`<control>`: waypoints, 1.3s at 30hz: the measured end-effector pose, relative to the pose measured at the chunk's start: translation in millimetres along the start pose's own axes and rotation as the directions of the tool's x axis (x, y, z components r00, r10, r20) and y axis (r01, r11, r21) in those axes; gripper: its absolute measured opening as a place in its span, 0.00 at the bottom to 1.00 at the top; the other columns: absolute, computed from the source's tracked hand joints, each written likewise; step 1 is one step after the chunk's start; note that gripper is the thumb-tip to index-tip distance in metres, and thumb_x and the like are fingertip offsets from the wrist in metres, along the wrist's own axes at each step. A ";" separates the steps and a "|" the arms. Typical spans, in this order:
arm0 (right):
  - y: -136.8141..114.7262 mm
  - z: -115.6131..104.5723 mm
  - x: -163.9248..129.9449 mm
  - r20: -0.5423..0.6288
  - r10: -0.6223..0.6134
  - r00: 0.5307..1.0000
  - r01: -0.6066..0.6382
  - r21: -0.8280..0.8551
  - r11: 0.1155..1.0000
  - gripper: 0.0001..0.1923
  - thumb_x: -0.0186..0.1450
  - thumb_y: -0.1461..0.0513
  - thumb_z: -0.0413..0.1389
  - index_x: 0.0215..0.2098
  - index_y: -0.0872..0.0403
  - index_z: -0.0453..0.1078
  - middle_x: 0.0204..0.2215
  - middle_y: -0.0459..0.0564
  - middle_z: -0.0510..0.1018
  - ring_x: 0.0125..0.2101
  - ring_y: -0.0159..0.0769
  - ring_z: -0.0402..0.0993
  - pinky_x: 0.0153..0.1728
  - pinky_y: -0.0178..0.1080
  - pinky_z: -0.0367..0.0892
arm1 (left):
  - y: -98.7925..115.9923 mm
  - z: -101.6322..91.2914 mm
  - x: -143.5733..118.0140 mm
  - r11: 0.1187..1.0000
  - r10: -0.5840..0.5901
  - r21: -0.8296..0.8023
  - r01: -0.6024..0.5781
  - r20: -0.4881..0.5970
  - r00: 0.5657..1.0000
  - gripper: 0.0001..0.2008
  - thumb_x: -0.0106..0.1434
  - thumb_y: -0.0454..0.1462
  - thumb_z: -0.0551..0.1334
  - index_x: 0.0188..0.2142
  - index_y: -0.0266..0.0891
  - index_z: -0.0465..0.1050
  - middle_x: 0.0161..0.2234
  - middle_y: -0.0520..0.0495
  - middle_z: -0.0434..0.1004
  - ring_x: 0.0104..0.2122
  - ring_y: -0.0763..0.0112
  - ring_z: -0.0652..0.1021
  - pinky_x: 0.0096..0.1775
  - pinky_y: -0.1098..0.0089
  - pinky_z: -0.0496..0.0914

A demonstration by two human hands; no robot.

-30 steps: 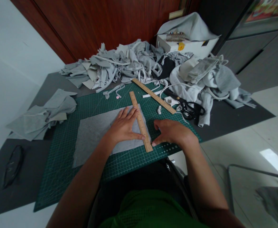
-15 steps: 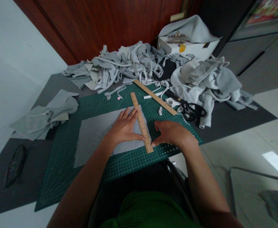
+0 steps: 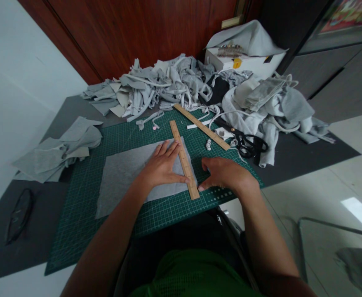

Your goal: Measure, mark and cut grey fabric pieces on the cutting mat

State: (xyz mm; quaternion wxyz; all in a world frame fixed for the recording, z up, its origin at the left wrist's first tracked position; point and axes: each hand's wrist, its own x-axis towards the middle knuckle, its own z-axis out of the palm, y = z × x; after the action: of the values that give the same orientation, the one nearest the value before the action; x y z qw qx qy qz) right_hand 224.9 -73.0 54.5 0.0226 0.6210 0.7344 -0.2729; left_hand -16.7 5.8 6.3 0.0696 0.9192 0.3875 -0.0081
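Observation:
A grey rectangle of cloth (image 3: pixel 122 175) lies flat on a green cutting mat (image 3: pixel 82 218). Along its right edge rests a wooden ruler (image 3: pixel 177 138). My left hand (image 3: pixel 161 167) lies flat on the cloth, fingers spread, thumb and fingertips touching the ruler. On the mat just right of the ruler's near end is my right hand (image 3: pixel 226 173), fingers curled, fingertips at the ruler's edge. Whether it holds something small is hidden.
A second wooden ruler (image 3: pixel 201 126) and black scissors (image 3: pixel 249 144) lie at the mat's far right. A heap of grey cloth scraps (image 3: pixel 168 82) and a white box (image 3: pixel 245 62) fill the back. More grey pieces (image 3: pixel 57 148) sit left, a dark object (image 3: pixel 18 214) near left.
Almost nothing has moved; the view shifted slightly and my right hand edged a little along the ruler's near end.

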 end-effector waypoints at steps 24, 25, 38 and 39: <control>24.4 -2.7 -0.8 0.058 -0.224 0.973 0.170 0.478 0.862 0.15 0.71 0.68 0.50 0.53 0.52 0.69 0.33 0.47 0.84 0.34 0.36 0.83 0.36 0.34 0.74 | 1.1 0.5 0.2 1.000 0.002 -0.014 -0.002 -0.016 1.000 0.66 0.54 0.78 0.54 0.77 0.36 0.44 0.77 0.35 0.45 0.76 0.36 0.45 0.73 0.44 0.44; 21.2 -3.0 -1.3 0.076 -0.225 0.971 0.157 0.503 0.850 0.14 0.70 0.69 0.51 0.51 0.52 0.70 0.31 0.46 0.83 0.34 0.36 0.83 0.36 0.34 0.75 | 2.1 0.5 0.4 1.000 -0.005 -0.013 0.005 -0.019 1.000 0.66 0.54 0.78 0.54 0.77 0.36 0.45 0.77 0.35 0.45 0.76 0.36 0.45 0.73 0.45 0.44; 6.7 3.0 -1.4 0.178 -0.225 0.958 0.085 0.575 0.814 0.10 0.69 0.69 0.52 0.47 0.52 0.68 0.24 0.43 0.79 0.27 0.37 0.82 0.29 0.35 0.75 | 8.1 -1.9 1.4 0.999 -0.037 -0.032 0.037 -0.004 0.999 0.68 0.52 0.78 0.56 0.76 0.34 0.47 0.77 0.33 0.45 0.76 0.35 0.45 0.73 0.46 0.43; 6.6 2.8 -1.1 0.190 -0.209 0.959 0.070 0.559 0.826 0.10 0.69 0.68 0.53 0.47 0.52 0.68 0.23 0.42 0.79 0.25 0.37 0.81 0.27 0.35 0.74 | 8.0 -1.9 1.3 0.999 -0.037 -0.031 0.037 -0.004 0.999 0.68 0.52 0.78 0.56 0.76 0.34 0.47 0.77 0.34 0.45 0.76 0.35 0.45 0.73 0.46 0.42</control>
State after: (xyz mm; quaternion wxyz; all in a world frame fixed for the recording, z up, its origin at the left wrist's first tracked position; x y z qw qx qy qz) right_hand 230.4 -74.6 50.0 -0.0859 0.5076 0.6611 -0.5459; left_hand -10.2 1.4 9.0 0.0828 0.9107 0.4047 -0.0014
